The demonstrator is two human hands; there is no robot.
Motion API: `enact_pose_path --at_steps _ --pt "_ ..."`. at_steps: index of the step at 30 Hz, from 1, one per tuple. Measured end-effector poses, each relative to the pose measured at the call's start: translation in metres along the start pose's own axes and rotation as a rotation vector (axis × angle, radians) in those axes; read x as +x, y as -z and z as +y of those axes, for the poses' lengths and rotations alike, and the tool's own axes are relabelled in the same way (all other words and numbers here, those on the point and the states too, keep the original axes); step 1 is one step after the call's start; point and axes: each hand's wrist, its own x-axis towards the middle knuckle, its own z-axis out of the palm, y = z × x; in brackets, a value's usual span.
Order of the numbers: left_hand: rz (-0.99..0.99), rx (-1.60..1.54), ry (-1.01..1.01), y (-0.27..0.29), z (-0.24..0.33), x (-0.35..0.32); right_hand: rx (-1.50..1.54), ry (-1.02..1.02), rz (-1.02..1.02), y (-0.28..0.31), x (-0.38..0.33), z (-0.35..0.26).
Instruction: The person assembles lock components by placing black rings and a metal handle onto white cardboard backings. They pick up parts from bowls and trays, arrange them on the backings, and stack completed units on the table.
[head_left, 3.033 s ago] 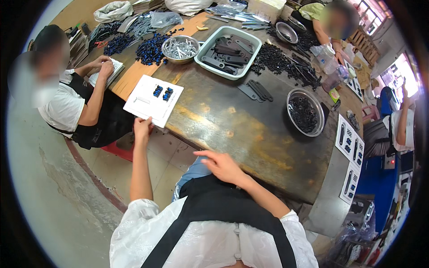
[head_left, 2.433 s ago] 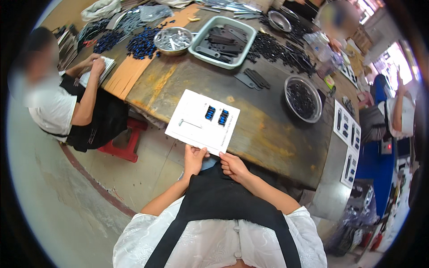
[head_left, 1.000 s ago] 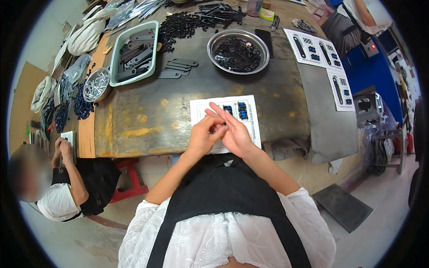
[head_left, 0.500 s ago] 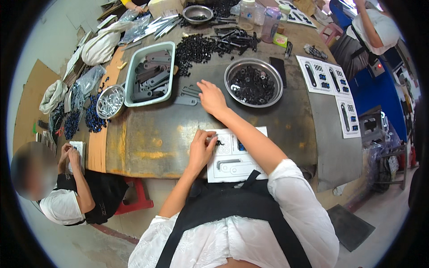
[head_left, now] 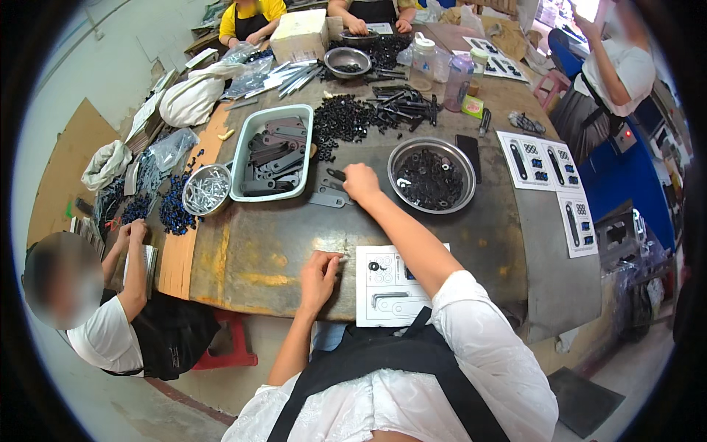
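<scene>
My right hand (head_left: 361, 184) reaches forward over the table, its fingers closed on the end of a dark flat metal piece (head_left: 335, 174). Below it lie several grey flat metal pieces (head_left: 328, 199) with holes. My left hand (head_left: 319, 280) rests beside the white printed card (head_left: 383, 315), fingers loosely bent and apart, nothing visible in them. Black rings (head_left: 376, 266) sit on the card's upper part. L-shaped hex keys (head_left: 389, 296) show lower down; whether real or printed I cannot tell. My right forearm hides part of the card.
A steel bowl (head_left: 469, 200) of black rings stands right of my right hand. Left are a pale green tub (head_left: 234, 177) of flat metal pieces and a bowl of screws (head_left: 207, 190). Bottles (head_left: 458, 85) and black parts (head_left: 346, 118) lie beyond. Co-workers sit around the table.
My left hand has drawn away from the black rings to the table left of the card. My right hand has closed on a dark flat piece. The view has tilted up.
</scene>
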Motion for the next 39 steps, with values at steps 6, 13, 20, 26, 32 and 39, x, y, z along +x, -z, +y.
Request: enact_pose_path --at_steps 6,13,20,26,32,39 --pt "0.116 -0.164 -0.006 0.01 0.006 0.006 1.751 -0.497 -0.054 0.069 -0.079 -0.009" --pt "-0.206 -0.468 0.105 -0.03 0.084 0.0 1.989 -0.721 0.2 0.104 -0.223 -0.041" --pt "-0.691 -0.276 0.195 -0.06 0.069 -0.04 1.679 -0.781 0.108 0.148 -0.339 0.019" --pt "-0.641 0.028 0.02 -0.08 0.071 -0.062 1.197 -0.688 0.025 0.135 -0.373 0.045" --pt "-0.266 0.247 -0.462 -0.073 0.083 -0.083 0.918 -0.669 -0.028 0.136 -0.359 0.047" --pt "-1.182 -0.082 -0.349 -0.095 0.054 -0.121 0.924 -0.673 -0.086 0.138 -0.355 0.051"
